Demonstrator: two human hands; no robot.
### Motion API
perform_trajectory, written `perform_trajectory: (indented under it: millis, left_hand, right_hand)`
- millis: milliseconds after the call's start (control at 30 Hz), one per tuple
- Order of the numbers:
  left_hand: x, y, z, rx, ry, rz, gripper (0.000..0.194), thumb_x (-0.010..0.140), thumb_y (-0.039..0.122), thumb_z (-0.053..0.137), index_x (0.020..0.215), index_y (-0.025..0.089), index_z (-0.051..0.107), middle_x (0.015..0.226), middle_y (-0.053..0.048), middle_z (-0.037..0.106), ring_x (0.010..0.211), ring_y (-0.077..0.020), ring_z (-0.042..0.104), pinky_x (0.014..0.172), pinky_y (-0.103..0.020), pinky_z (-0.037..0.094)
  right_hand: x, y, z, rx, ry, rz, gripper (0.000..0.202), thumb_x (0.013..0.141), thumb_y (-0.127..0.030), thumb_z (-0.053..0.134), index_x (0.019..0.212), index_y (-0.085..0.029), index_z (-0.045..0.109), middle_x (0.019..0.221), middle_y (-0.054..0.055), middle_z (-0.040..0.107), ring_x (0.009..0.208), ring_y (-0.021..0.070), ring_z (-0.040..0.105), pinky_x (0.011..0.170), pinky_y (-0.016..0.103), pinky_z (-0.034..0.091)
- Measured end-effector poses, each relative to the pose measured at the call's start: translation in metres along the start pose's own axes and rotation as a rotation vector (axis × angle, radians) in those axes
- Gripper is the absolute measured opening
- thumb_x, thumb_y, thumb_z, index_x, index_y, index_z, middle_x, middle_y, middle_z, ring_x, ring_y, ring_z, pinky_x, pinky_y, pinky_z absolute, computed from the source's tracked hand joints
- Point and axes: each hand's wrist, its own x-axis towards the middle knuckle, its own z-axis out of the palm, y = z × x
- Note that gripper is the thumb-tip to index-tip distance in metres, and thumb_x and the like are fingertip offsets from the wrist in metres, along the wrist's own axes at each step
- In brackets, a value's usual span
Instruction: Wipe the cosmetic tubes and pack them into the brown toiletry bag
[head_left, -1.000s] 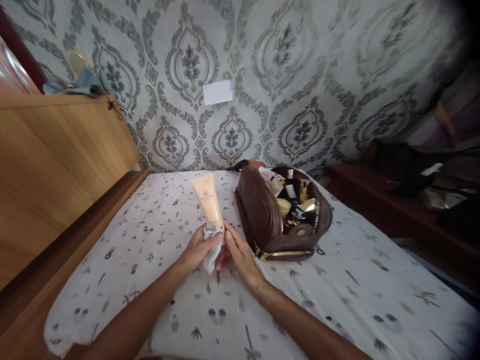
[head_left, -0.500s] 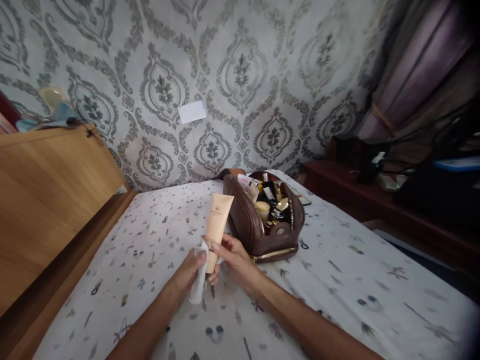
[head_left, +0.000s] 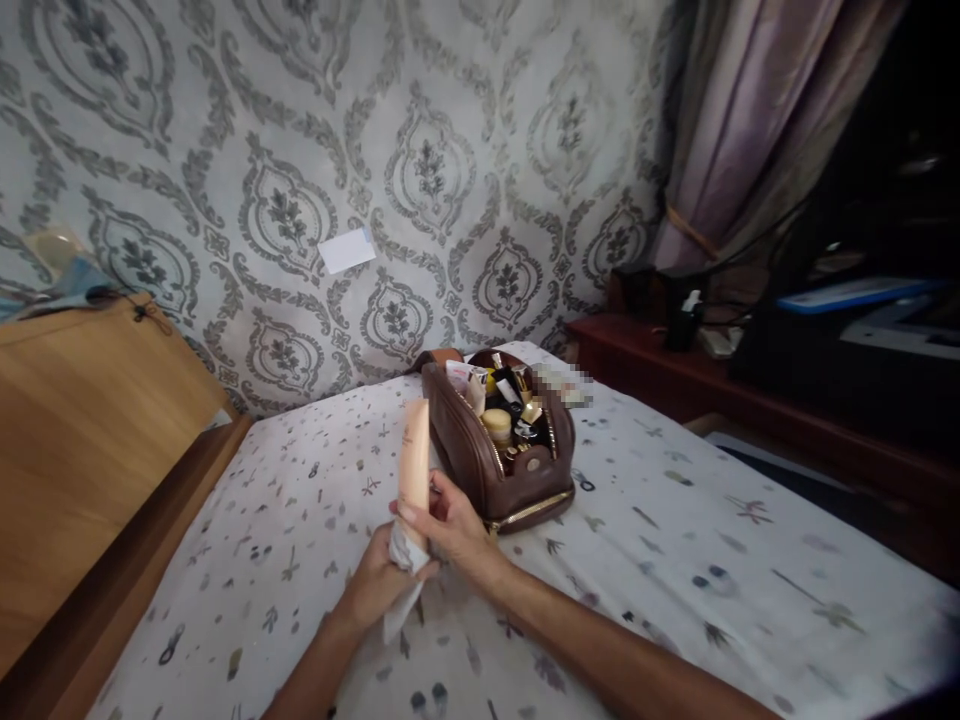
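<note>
My right hand (head_left: 450,525) grips a peach cosmetic tube (head_left: 414,462) near its lower end and holds it upright, seen edge-on. My left hand (head_left: 379,590) is below it, pressing a white cloth (head_left: 401,575) around the tube's bottom. Both hands hover over a white patterned bedsheet (head_left: 675,540). Just behind and right of the tube stands an open brown toiletry bag (head_left: 487,465) filled with several small bottles and jars.
A wooden headboard (head_left: 82,440) runs along the left. Patterned wallpaper with a white card (head_left: 346,250) stuck on it is behind the bed. A dark wooden bench (head_left: 750,400) with cluttered items and a purple curtain (head_left: 742,130) stand at the right.
The tube has turned from showing its face to edge-on, and the cloth has slid lower around its base. My view has shifted to the right, showing more curtain.
</note>
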Motion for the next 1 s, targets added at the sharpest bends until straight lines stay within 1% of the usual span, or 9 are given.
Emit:
perform_trajectory:
  millis: [133, 267, 400, 533, 633, 767, 867, 933, 1000]
  left_hand:
    - [0.0, -0.001, -0.001, 0.067, -0.012, 0.01, 0.03, 0.054, 0.029, 0.085, 0.069, 0.016, 0.063, 0.059, 0.002, 0.059, 0.053, -0.0125, 0.051, 0.052, -0.024, 0.043]
    - [-0.001, -0.011, -0.004, 0.106, 0.165, 0.055, 0.023, 0.053, 0.026, 0.077, 0.073, 0.017, 0.069, 0.071, -0.002, 0.068, 0.073, -0.0223, 0.062, 0.069, -0.032, 0.051]
    - [0.0, -0.012, -0.005, 0.122, 0.292, 0.032, 0.034, 0.051, 0.025, 0.075, 0.085, 0.021, 0.073, 0.087, -0.005, 0.073, 0.092, -0.0297, 0.066, 0.083, -0.038, 0.053]
    - [0.002, 0.012, 0.0, 0.171, 0.18, 0.167, 0.031, 0.06, 0.029, 0.076, 0.091, 0.024, 0.076, 0.104, -0.005, 0.074, 0.111, -0.0297, 0.062, 0.101, -0.036, 0.046]
    - [0.007, 0.029, 0.009, 0.21, 0.096, 0.194, 0.028, 0.071, 0.038, 0.074, 0.095, 0.024, 0.075, 0.085, -0.003, 0.071, 0.089, -0.024, 0.064, 0.084, -0.03, 0.05]
    - [0.018, 0.042, 0.018, 0.203, 0.134, 0.192, 0.041, 0.078, 0.061, 0.068, 0.081, 0.02, 0.069, 0.06, 0.002, 0.053, 0.053, -0.0125, 0.044, 0.052, -0.023, 0.037]
    - [0.026, 0.059, 0.022, 0.291, 0.093, 0.316, 0.051, 0.078, 0.068, 0.063, 0.085, 0.018, 0.071, 0.059, 0.001, 0.052, 0.052, -0.0123, 0.042, 0.05, -0.022, 0.036]
    - [0.031, 0.075, 0.028, 0.375, 0.102, 0.369, 0.055, 0.083, 0.068, 0.057, 0.102, 0.019, 0.073, 0.063, -0.001, 0.058, 0.057, -0.0154, 0.051, 0.053, -0.024, 0.042]
    - [0.037, 0.093, 0.034, 0.485, 0.119, 0.414, 0.055, 0.089, 0.062, 0.053, 0.12, 0.021, 0.069, 0.082, -0.005, 0.07, 0.078, -0.0207, 0.065, 0.068, -0.026, 0.051]
  right_hand:
    - [-0.003, -0.006, 0.002, -0.049, -0.072, -0.043, 0.05, 0.067, -0.054, 0.083, 0.092, -0.023, 0.053, 0.079, -0.003, 0.061, 0.072, 0.0148, 0.056, 0.064, 0.026, 0.043]
    - [-0.009, -0.017, 0.002, -0.161, -0.102, -0.154, 0.042, 0.073, -0.054, 0.077, 0.094, -0.023, 0.057, 0.083, -0.002, 0.058, 0.079, 0.017, 0.053, 0.071, 0.028, 0.042]
    - [-0.022, -0.042, -0.008, -0.282, -0.102, -0.26, 0.039, 0.082, -0.052, 0.069, 0.104, -0.022, 0.06, 0.087, -0.001, 0.055, 0.081, 0.0165, 0.05, 0.07, 0.026, 0.04]
    - [-0.044, -0.075, -0.03, -0.32, -0.09, -0.237, 0.038, 0.085, -0.053, 0.066, 0.108, -0.023, 0.06, 0.085, -0.001, 0.054, 0.077, 0.0159, 0.049, 0.066, 0.026, 0.04]
    - [-0.062, -0.092, -0.049, -0.338, -0.073, -0.149, 0.037, 0.087, -0.056, 0.062, 0.105, -0.023, 0.061, 0.081, -0.001, 0.052, 0.07, 0.0149, 0.051, 0.059, 0.025, 0.04]
    - [-0.086, -0.097, -0.07, -0.315, -0.02, 0.012, 0.042, 0.086, -0.064, 0.059, 0.096, -0.023, 0.062, 0.076, 0.0, 0.051, 0.058, 0.0122, 0.048, 0.048, 0.024, 0.037]
    - [-0.103, -0.094, -0.084, -0.288, 0.033, 0.084, 0.048, 0.081, -0.07, 0.061, 0.092, -0.023, 0.064, 0.075, 0.001, 0.052, 0.057, 0.0126, 0.048, 0.044, 0.023, 0.034]
    - [-0.114, -0.09, -0.093, -0.301, 0.071, 0.131, 0.053, 0.079, -0.073, 0.061, 0.098, -0.023, 0.067, 0.073, 0.002, 0.053, 0.056, 0.0131, 0.048, 0.044, 0.023, 0.035]
    - [-0.125, -0.088, -0.102, -0.32, 0.109, 0.187, 0.06, 0.078, -0.074, 0.061, 0.109, -0.024, 0.068, 0.068, 0.001, 0.054, 0.054, 0.0136, 0.048, 0.044, 0.024, 0.038]
